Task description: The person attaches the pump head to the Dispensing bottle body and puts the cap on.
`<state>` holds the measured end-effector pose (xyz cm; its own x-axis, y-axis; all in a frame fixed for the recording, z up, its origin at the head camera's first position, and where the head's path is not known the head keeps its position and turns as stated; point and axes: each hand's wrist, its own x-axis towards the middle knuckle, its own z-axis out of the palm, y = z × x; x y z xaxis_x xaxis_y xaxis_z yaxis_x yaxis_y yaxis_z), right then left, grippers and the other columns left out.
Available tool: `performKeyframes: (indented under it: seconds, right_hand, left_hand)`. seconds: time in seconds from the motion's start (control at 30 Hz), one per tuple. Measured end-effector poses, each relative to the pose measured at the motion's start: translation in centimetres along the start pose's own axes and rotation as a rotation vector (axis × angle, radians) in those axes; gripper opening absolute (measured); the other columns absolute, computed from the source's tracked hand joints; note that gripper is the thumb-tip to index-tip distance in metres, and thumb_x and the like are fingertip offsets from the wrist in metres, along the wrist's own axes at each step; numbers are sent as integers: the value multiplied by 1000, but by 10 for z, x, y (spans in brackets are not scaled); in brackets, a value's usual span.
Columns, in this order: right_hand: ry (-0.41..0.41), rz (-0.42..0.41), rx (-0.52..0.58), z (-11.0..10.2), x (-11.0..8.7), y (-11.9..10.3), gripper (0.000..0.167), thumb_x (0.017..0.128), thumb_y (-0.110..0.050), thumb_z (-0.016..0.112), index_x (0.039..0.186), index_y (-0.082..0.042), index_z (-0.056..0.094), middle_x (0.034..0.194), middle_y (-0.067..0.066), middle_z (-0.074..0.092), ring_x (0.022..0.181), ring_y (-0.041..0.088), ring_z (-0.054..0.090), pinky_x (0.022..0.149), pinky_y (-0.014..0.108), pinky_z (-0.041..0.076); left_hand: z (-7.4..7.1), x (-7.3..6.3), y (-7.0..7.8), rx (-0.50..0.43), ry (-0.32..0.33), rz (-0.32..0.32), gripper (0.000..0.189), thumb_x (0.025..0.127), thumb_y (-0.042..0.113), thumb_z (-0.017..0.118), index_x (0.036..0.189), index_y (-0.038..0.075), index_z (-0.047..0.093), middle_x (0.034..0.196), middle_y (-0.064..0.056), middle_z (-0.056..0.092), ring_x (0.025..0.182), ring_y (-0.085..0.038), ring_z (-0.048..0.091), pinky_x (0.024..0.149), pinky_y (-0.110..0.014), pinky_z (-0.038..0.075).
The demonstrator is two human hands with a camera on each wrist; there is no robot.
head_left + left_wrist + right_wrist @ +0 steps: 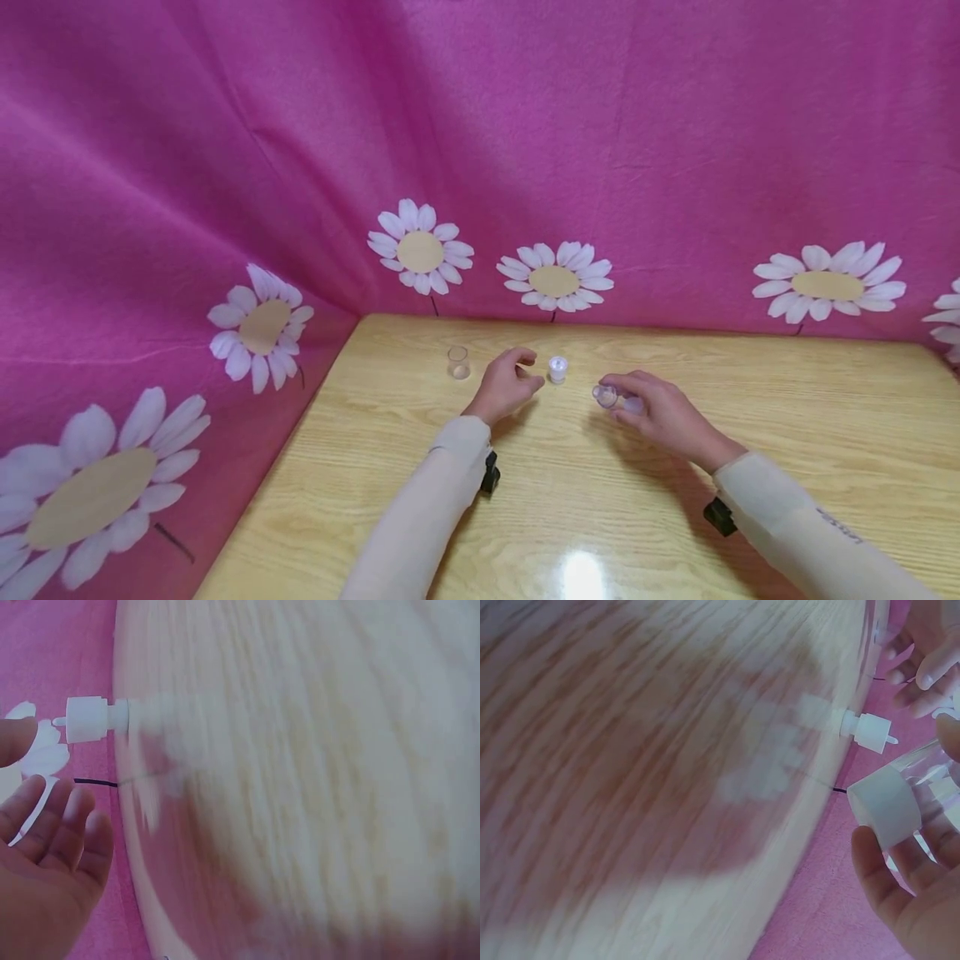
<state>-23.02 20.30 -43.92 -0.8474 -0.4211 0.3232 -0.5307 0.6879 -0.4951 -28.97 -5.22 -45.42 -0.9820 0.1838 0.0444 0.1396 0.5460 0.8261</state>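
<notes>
Head camera looks forward and down; closer, sideways-turned wrist views share the white fitting.

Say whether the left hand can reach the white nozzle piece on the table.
Probably yes. The left hand looks empty and close beside the white nozzle piece, with nothing visible between them; the right hand holds a clear container on the other side.

- A screened-off tabletop spot; the kind of room beyond cannot be told.
- Magenta daisy-print cloth hangs along the back and left edges of a wood-grain table.
</notes>
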Motion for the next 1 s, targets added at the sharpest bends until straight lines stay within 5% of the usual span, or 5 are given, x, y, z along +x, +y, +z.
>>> performKeyframes:
  seconds: [0.27,0.47,0.8,1.0]
  right_hand:
    - [1,1,10,0,3,-1,41,86,-9,76,126,-7,65,105,8,70,90,21,64,76,36,54]
    - [6,17,3,0,3,-1,41,85,-9,76,125,-7,66,107,10,70,95,24,65,80,41,54]
    - [-2,21,-6,1,1,0,42,86,-10,76,126,-9,66,106,8,70,93,21,64,79,38,54]
    - [-15,10,6,2,2,-1,42,86,-8,75,127,-7,65,108,10,70,96,23,65,82,41,55]
  left_hand:
    - [2,6,-3,-136,0,-38,47,89,13,72,132,2,58,126,-14,65,108,-26,65,82,-28,55]
    - [10,13,-8,-135,9,-44,47,87,14,73,131,3,59,125,-13,66,107,-25,63,90,-32,52]
    - [26,24,-4,-204,8,-26,49,85,13,76,130,3,60,121,-10,68,103,-19,63,84,-23,52]
    - [32,26,-5,-218,-24,-84,50,84,13,77,131,6,60,119,-10,68,98,-15,61,83,-24,50]
